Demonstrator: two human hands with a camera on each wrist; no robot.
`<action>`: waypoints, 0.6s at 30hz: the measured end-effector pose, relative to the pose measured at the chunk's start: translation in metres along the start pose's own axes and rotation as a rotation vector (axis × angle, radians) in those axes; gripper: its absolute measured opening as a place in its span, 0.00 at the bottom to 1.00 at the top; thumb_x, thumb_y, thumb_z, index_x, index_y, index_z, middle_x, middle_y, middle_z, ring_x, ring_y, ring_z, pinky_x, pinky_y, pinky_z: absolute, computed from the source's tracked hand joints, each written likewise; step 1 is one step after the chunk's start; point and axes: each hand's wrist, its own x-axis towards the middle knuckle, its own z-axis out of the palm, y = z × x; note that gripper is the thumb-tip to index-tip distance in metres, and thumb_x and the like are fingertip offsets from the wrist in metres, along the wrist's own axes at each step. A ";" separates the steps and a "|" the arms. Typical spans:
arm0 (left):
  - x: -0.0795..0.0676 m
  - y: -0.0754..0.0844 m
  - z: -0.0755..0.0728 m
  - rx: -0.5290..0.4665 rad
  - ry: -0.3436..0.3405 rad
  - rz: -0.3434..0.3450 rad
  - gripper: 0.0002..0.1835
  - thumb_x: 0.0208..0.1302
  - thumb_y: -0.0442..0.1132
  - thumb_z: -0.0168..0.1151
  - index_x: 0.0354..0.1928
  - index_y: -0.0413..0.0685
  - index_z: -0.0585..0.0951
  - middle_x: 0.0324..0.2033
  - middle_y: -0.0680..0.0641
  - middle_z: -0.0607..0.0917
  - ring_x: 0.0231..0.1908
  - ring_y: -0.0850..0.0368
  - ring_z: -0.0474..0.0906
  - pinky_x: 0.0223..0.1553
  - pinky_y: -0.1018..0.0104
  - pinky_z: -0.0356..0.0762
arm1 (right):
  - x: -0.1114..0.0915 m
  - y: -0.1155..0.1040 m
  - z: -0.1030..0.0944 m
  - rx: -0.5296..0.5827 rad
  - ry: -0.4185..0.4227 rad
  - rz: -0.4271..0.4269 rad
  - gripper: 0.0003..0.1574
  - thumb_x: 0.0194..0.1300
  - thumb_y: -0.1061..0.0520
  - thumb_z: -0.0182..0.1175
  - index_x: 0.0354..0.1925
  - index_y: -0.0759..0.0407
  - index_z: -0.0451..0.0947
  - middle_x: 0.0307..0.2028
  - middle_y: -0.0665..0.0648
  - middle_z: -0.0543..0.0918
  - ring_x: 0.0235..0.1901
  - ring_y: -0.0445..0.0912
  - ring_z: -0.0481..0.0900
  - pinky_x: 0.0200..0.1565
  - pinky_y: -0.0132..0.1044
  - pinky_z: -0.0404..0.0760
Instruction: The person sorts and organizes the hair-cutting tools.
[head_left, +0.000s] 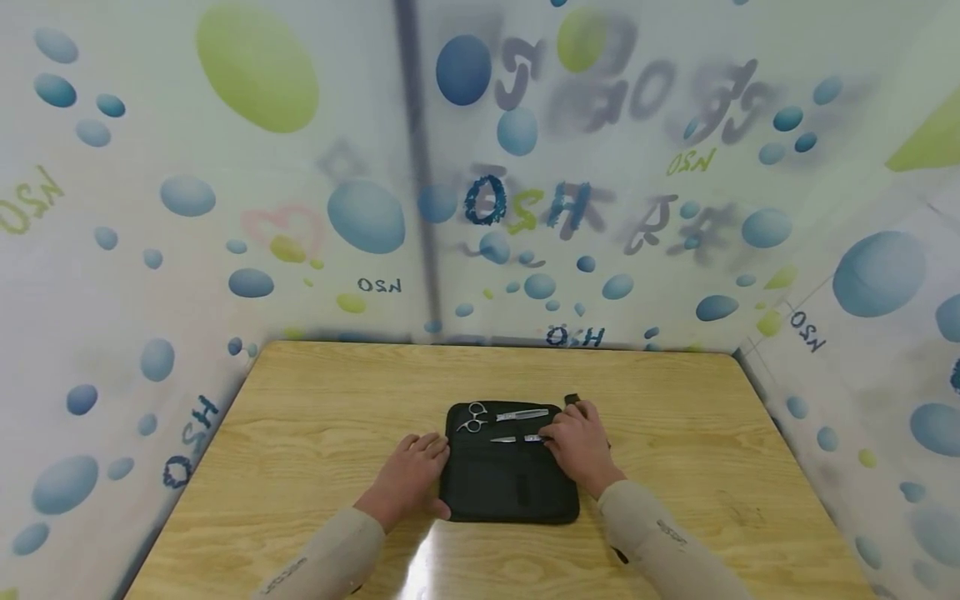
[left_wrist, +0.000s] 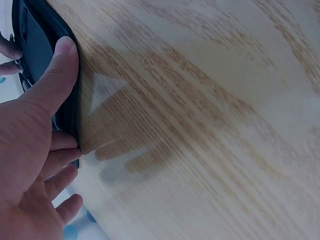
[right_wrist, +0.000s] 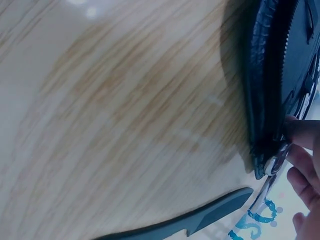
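A black zip case (head_left: pixel 480 487) lies on the table. My left hand (head_left: pixel 412 471) holds its left edge; in the left wrist view the thumb (left_wrist: pixel 65 55) lies over the rim and the fingertips meet the outer side. Across the upper part of the case lies a silver pair of thinning scissors (head_left: pixel 522 414), finger rings to the left. Below it is a second pair of scissors (head_left: pixel 504 440), blade tip pointing left. My right hand (head_left: pixel 581 442) pinches its handle end at the case's right edge, with finger and thumb beside the silver metal (right_wrist: pixel 276 162) in the right wrist view.
A long flat dark piece (right_wrist: pixel 215 210) with a notch lies on the table beyond the case's right side; its black end (head_left: pixel 572 399) shows above my right hand. Walls printed with blue and green spots (head_left: pixel 367 217) enclose the wooden table (head_left: pixel 337 383) at back and sides.
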 end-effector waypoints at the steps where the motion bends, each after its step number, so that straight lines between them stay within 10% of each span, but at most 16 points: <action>1: 0.000 0.000 0.000 0.001 0.000 -0.001 0.52 0.40 0.73 0.69 0.63 0.44 0.75 0.66 0.47 0.75 0.67 0.50 0.68 0.67 0.54 0.65 | 0.001 -0.001 0.000 0.001 0.000 -0.001 0.06 0.56 0.50 0.71 0.36 0.41 0.89 0.31 0.43 0.87 0.38 0.43 0.75 0.63 0.50 0.64; 18: 0.000 0.000 0.003 -0.021 0.013 -0.005 0.53 0.39 0.72 0.70 0.64 0.44 0.75 0.65 0.47 0.75 0.67 0.50 0.68 0.67 0.53 0.65 | 0.005 -0.009 0.005 0.076 -0.010 0.029 0.06 0.57 0.52 0.71 0.36 0.44 0.89 0.33 0.44 0.88 0.41 0.43 0.77 0.64 0.52 0.65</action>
